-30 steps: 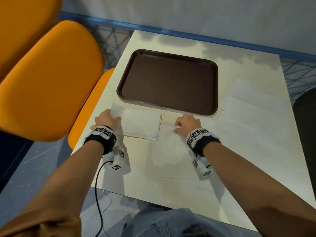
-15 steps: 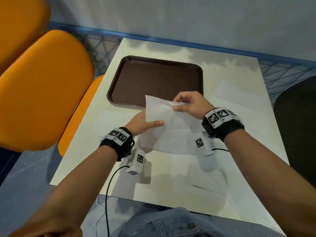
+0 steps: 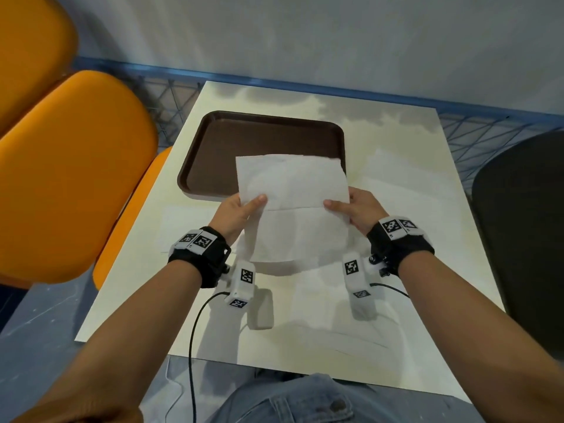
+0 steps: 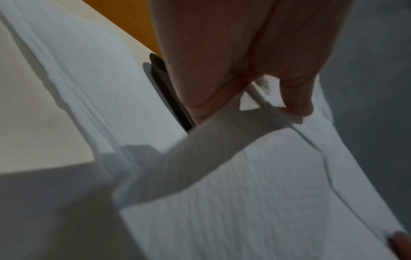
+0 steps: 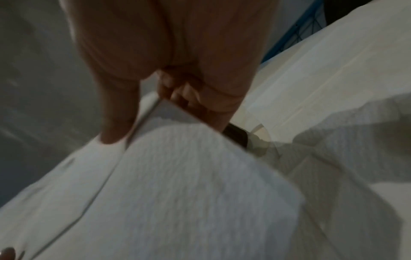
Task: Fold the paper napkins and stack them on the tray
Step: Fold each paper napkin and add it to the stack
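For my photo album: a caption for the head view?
Both hands hold a white napkin above the brown tray.

An orange chair [image 3: 70, 175] stands to the left of the pale surface [image 3: 396, 166], with a second orange chair [image 3: 30, 50] behind it at the upper left and a dark chair [image 3: 525, 233] at the right edge. A blue rail [image 3: 274, 79] with blue wire mesh [image 3: 488, 138] runs along the far edge of the surface, below a grey wall [image 3: 305, 35]. A black cable [image 3: 192, 346] hangs over the near edge, above blue denim trousers [image 3: 293, 401] and a grey floor [image 3: 33, 337].
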The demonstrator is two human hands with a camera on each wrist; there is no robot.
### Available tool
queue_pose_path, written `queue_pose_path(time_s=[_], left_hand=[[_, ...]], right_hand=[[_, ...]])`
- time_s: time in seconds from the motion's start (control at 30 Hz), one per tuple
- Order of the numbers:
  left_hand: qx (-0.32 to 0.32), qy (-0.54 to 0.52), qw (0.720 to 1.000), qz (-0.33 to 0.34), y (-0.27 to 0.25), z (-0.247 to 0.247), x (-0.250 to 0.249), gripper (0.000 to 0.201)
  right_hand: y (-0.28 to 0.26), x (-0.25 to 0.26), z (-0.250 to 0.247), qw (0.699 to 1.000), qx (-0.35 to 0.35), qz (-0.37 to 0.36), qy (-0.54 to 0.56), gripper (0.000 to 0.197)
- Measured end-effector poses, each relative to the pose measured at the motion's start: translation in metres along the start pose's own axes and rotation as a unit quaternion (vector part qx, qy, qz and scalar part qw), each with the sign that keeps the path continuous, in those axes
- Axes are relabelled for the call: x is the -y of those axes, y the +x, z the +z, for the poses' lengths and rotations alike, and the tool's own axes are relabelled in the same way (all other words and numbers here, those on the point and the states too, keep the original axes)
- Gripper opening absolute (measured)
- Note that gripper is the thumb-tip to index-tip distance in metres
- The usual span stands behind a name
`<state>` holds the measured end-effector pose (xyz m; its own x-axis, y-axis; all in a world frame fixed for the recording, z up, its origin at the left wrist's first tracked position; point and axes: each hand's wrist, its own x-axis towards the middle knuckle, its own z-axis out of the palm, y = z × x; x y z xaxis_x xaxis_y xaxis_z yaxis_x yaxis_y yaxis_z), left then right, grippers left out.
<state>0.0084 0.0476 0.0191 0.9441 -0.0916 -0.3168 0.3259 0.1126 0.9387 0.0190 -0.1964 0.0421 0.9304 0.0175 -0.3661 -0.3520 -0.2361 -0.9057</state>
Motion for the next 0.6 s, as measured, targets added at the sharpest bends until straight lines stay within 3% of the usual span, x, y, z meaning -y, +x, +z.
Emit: queue_pose_path(time_s=[0.07, 0.27, 0.37, 0.47, 0.53, 0.6], left_hand=[[0.014, 0.026, 1.0, 0.004, 0.0, -0.001, 0.001, 0.028], [0.001, 0.071, 0.998, 0.0, 0.0, -0.006, 0.005, 0.033], [0.034, 0.092, 0.995, -0.003, 0.002, -0.008, 0.009, 0.038], [0.09, 0.153, 0.984, -0.007, 0.001, -0.007, 0.013, 0.03], [0.124, 0.193, 0.973, -0.023, 0.001, -0.008, 0.014, 0.021], [0.155, 0.208, 0.964, -0.052, 0.0, -0.007, 0.012, 0.04]], right_hand=[[0.003, -0.001, 0.0, 0.998, -0.037, -0.023, -0.044, 0.027], [0.002, -0.001, -0.009, 0.994, -0.022, -0.042, -0.104, 0.03], [0.0, -0.002, -0.015, 0.985, -0.036, -0.074, -0.152, 0.022], [-0.004, -0.005, -0.023, 0.977, -0.027, -0.101, -0.188, 0.021], [-0.008, -0.008, -0.026, 0.986, -0.007, -0.064, -0.154, 0.019], [-0.009, -0.014, -0.03, 0.991, 0.002, -0.019, -0.131, 0.021]])
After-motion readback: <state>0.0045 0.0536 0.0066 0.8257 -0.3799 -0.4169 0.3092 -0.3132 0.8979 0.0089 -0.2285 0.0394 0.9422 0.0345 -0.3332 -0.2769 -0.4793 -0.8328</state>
